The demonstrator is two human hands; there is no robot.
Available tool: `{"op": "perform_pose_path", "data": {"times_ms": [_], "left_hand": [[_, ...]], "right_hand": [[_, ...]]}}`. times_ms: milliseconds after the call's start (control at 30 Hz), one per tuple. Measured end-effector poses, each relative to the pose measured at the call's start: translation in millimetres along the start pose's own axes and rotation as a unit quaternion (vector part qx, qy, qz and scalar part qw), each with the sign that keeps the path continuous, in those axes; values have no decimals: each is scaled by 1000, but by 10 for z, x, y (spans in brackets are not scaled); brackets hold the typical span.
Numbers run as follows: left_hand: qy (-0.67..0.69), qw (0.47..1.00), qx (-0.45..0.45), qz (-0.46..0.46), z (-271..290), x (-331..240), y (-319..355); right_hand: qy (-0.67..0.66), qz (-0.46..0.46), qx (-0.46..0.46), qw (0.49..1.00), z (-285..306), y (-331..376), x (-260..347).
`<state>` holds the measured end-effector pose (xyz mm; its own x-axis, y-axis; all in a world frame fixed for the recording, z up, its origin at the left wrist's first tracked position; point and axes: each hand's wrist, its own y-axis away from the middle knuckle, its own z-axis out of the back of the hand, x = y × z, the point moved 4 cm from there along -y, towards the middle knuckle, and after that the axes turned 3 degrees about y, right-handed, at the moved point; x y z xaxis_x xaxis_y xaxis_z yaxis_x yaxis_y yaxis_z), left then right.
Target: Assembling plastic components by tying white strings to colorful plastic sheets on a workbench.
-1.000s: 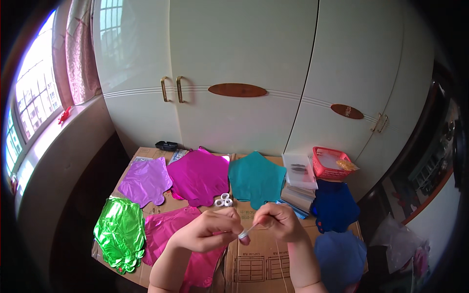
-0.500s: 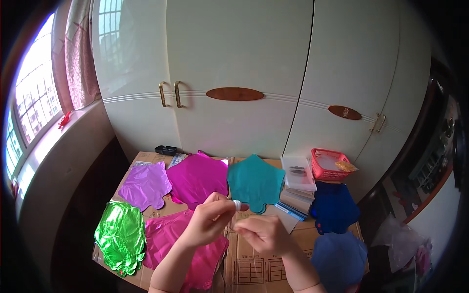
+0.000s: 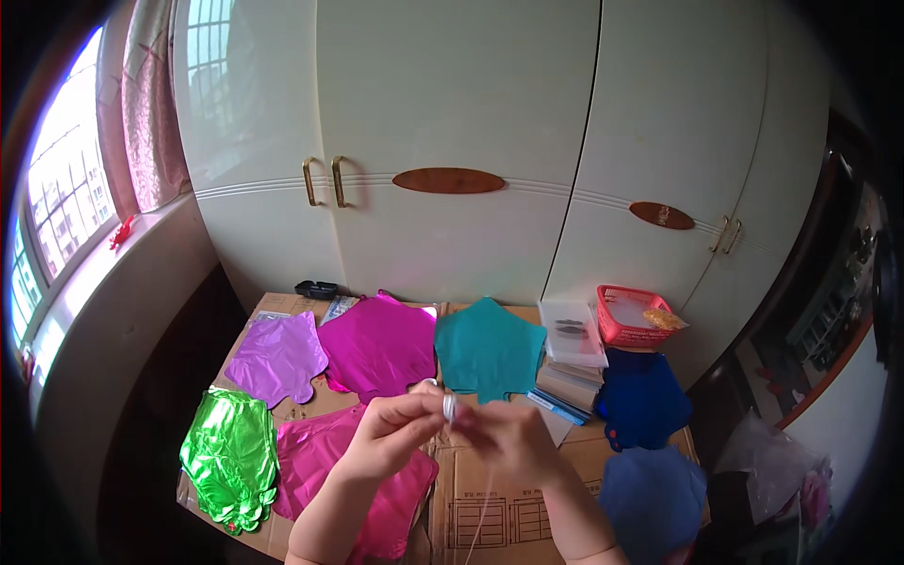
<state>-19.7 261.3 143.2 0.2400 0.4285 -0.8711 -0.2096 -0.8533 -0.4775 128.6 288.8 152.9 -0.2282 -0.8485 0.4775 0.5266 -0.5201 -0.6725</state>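
Observation:
My left hand is closed, with a small wound coil of white ribbon around its fingertips. Right beside the coil is my right hand, its fingers curled in and slightly blurred. A thin loose strand of the ribbon hangs from between the hands toward the lower edge. Under my left forearm lies a hot-pink foil balloon, flat on the cardboard. Just beyond the hands are a flat magenta foil balloon and a teal one.
Left on the cardboard lie lilac and shiny green foil balloons. Dark blue and pale blue ones lie right. A clear plastic packet stands by a red basket. White cupboards rise behind.
My right hand has moved up and closer against my left, now beside the coil. The coil has turned more upright, and the hanging strand has swung and shows more clearly.

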Motion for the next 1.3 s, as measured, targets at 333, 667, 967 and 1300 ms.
{"op": "perform_pose_path", "data": {"times_ms": [333,667,967,1300], "left_hand": [[-111,992,-65,-6,17,-30,-61],[-354,935,11,-14,-16,-134,-29],[-347,934,-72,-44,89,-64,-76],[-331,943,25,-12,98,-86,-68]], "right_hand": [[9,26,37,999,-29,44,117],[-24,-23,-10,999,19,5,38],[-58,30,44,997,22,-25,161],[-93,-17,57,994,-24,6,-6]]}}
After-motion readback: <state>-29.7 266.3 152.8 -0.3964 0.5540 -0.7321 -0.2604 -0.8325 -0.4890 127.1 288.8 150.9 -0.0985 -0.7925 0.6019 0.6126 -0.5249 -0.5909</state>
